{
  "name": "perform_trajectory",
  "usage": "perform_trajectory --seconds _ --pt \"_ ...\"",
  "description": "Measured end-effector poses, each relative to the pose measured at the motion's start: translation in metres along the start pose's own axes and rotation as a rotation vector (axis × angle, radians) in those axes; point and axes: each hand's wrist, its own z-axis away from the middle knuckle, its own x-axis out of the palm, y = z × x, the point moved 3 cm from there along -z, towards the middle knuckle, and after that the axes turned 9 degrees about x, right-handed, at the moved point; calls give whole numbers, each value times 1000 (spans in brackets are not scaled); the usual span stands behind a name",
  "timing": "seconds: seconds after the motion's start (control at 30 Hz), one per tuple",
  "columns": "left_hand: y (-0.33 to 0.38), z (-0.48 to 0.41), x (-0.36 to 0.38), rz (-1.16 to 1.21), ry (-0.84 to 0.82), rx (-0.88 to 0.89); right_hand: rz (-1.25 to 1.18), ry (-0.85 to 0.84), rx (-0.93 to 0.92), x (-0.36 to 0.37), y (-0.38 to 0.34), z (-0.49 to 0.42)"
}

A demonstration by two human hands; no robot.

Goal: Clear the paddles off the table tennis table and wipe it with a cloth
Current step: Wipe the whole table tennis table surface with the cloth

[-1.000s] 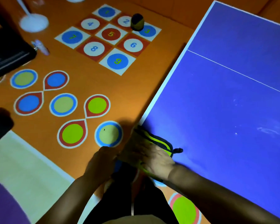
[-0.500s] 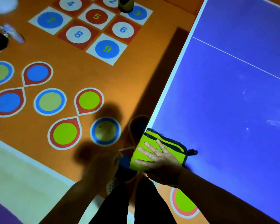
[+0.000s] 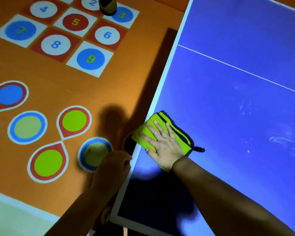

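On blue table edge, right hand flat on green cloth, left hand unclear, orange floor

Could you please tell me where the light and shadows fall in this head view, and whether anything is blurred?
Head view: light is strongest on the right hand pressing the green cloth; a dark shadow covers the near corner of the table; the left hand is dim and soft-edged; the numbered floor squares look slightly blurred.

Soft green cloth on smooth matt blue table with scuffs
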Motion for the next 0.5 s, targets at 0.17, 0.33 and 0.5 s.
perform_trajectory --seconds 0.17,0.33,0.5 --pt "15 -77 13 -128 -100 -6 40 -33 70 -17 64 -75" --pt "44 -164 13 -187 -192 -58 46 26 132 -29 131 -151" --pt "66 -230 8 -295 -204 57 3 82 207 -43 192 -225"
